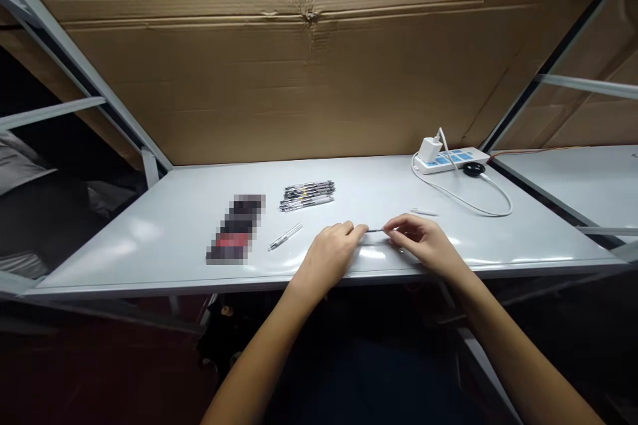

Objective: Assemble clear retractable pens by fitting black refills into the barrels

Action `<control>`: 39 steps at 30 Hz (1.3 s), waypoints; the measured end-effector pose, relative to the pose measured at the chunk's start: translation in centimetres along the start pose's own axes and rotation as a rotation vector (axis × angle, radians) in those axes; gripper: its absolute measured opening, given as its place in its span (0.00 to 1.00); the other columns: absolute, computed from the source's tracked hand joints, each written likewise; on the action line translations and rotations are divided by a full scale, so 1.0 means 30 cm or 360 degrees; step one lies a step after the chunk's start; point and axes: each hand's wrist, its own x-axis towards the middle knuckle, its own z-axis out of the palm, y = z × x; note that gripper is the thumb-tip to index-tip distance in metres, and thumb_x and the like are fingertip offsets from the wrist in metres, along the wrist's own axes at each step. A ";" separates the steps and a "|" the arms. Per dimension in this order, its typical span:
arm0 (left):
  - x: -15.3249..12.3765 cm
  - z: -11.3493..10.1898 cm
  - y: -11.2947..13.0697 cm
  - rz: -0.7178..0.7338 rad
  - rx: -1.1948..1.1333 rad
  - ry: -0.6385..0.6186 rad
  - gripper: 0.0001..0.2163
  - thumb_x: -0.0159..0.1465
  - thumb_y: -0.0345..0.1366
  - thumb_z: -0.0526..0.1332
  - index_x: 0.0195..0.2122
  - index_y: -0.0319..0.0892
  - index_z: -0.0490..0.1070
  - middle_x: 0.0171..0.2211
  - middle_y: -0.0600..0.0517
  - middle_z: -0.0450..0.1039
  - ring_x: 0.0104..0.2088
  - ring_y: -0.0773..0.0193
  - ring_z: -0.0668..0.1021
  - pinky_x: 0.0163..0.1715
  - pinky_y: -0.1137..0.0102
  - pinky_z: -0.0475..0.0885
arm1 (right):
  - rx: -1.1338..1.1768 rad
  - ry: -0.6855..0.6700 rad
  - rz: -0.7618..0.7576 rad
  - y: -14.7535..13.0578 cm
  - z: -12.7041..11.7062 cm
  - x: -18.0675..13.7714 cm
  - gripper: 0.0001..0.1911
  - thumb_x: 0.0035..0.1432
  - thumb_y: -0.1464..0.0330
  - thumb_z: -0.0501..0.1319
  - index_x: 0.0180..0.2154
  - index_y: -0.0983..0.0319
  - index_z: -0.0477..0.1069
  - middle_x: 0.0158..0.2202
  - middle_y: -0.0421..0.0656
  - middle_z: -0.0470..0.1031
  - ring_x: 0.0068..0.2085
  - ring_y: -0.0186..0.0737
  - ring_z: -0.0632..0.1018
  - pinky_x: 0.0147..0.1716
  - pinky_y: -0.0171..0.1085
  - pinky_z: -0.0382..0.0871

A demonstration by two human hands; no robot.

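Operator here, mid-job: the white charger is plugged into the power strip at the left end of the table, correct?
Not quite: the head view shows the white charger plugged into the power strip at the right end of the table, not the left.

A thin dark pen part (pixel 375 230) lies level, its ends pinched between the left hand (pixel 329 255) and right hand (pixel 421 239), close above the front of the pale tabletop (pixel 149 239).
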 end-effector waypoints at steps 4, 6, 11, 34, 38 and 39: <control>-0.008 0.018 -0.004 0.0114 0.0096 0.0110 0.25 0.68 0.23 0.56 0.65 0.49 0.66 0.37 0.51 0.76 0.34 0.59 0.78 0.36 0.68 0.74 | 0.0003 -0.0112 -0.0043 -0.005 0.001 -0.003 0.15 0.64 0.53 0.65 0.41 0.57 0.80 0.39 0.45 0.82 0.39 0.46 0.80 0.40 0.44 0.75; -0.013 0.025 -0.008 0.0154 0.0149 0.0171 0.28 0.70 0.25 0.56 0.69 0.54 0.61 0.36 0.52 0.75 0.31 0.61 0.76 0.33 0.68 0.73 | 0.0043 -0.0102 -0.0046 -0.003 0.002 -0.003 0.15 0.63 0.53 0.65 0.40 0.57 0.79 0.39 0.45 0.82 0.40 0.46 0.81 0.40 0.44 0.75; -0.020 0.033 -0.024 0.0258 0.0137 0.0258 0.29 0.71 0.25 0.55 0.69 0.61 0.62 0.36 0.55 0.76 0.29 0.65 0.75 0.30 0.72 0.71 | 0.0286 -0.0036 0.0081 0.005 0.012 -0.004 0.17 0.60 0.52 0.69 0.38 0.57 0.70 0.35 0.42 0.82 0.36 0.44 0.83 0.37 0.42 0.77; -0.021 0.027 -0.020 0.0113 0.0119 0.0445 0.24 0.71 0.20 0.52 0.63 0.48 0.70 0.37 0.53 0.79 0.38 0.64 0.81 0.67 0.49 0.62 | -0.0419 0.0473 -0.0205 0.055 -0.079 0.013 0.24 0.68 0.58 0.59 0.63 0.53 0.70 0.47 0.49 0.78 0.47 0.51 0.81 0.46 0.51 0.80; -0.019 0.030 -0.025 0.0196 0.0123 0.0477 0.23 0.72 0.23 0.52 0.64 0.48 0.69 0.38 0.53 0.81 0.39 0.63 0.82 0.65 0.53 0.66 | 0.0251 0.0321 -0.0182 0.001 -0.025 0.012 0.14 0.60 0.54 0.69 0.42 0.54 0.80 0.42 0.45 0.79 0.46 0.48 0.82 0.46 0.47 0.79; -0.019 0.029 -0.025 0.0205 0.0121 0.0480 0.23 0.72 0.23 0.51 0.64 0.48 0.69 0.38 0.52 0.81 0.39 0.63 0.82 0.64 0.53 0.67 | 0.0332 0.0305 -0.0123 -0.002 -0.016 0.011 0.13 0.58 0.53 0.71 0.39 0.55 0.79 0.43 0.45 0.80 0.46 0.49 0.82 0.47 0.48 0.78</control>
